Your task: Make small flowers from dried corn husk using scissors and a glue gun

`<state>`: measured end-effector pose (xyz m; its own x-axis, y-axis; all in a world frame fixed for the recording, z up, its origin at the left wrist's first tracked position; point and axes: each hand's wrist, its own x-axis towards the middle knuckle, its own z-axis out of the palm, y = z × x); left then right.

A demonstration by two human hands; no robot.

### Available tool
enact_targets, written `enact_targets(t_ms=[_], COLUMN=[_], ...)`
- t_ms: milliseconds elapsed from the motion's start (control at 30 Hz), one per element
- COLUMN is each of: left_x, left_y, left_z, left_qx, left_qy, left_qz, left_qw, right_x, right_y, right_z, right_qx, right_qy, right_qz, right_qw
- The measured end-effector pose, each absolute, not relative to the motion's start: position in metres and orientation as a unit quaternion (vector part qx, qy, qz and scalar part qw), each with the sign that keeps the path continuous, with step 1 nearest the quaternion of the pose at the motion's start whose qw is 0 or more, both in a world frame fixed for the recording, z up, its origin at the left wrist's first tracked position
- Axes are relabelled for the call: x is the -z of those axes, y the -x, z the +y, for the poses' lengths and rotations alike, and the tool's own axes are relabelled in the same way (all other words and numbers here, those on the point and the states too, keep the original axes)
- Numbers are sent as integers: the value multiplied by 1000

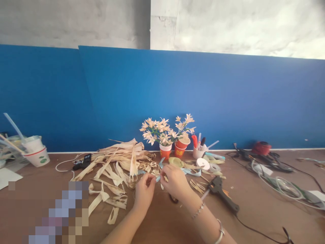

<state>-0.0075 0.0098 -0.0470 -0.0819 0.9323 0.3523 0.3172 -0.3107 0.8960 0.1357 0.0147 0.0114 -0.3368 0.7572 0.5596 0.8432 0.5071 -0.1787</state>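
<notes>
My left hand (145,191) and my right hand (175,181) come together above the table, fingertips pinched. Between them is a small light-blue strip (157,178), mostly hidden by the fingers. More pale-blue ribbon (194,173) curls just beyond my right hand. Dry corn husks (127,152) are heaped beyond my left hand, with loose husk pieces nearer me. Behind the hands, pale husk-coloured flowers (159,127) on green stems stand in stacked paper cups (165,153). A black glue gun (223,195) lies to the right of my right wrist.
A white tape roll (202,164) lies by a cup of pens (199,152). At the far left stands a white tub (37,156) with straws. Cables (281,189) and a red round object (261,148) occupy the right side. A blue partition (190,91) backs the table.
</notes>
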Motion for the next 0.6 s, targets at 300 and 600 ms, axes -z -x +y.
enact_targets(t_ms=[300, 600], left_x=[41, 42], left_y=[7, 7], left_z=[7, 6], left_qx=[-528, -526], left_qy=[-605, -605], left_qz=[512, 514], left_qw=[305, 305], right_x=[-13, -11], right_y=[-135, -135], right_z=[13, 13], right_qx=[89, 103], right_qy=[499, 501], right_qz=[-812, -809], right_qw=[290, 289])
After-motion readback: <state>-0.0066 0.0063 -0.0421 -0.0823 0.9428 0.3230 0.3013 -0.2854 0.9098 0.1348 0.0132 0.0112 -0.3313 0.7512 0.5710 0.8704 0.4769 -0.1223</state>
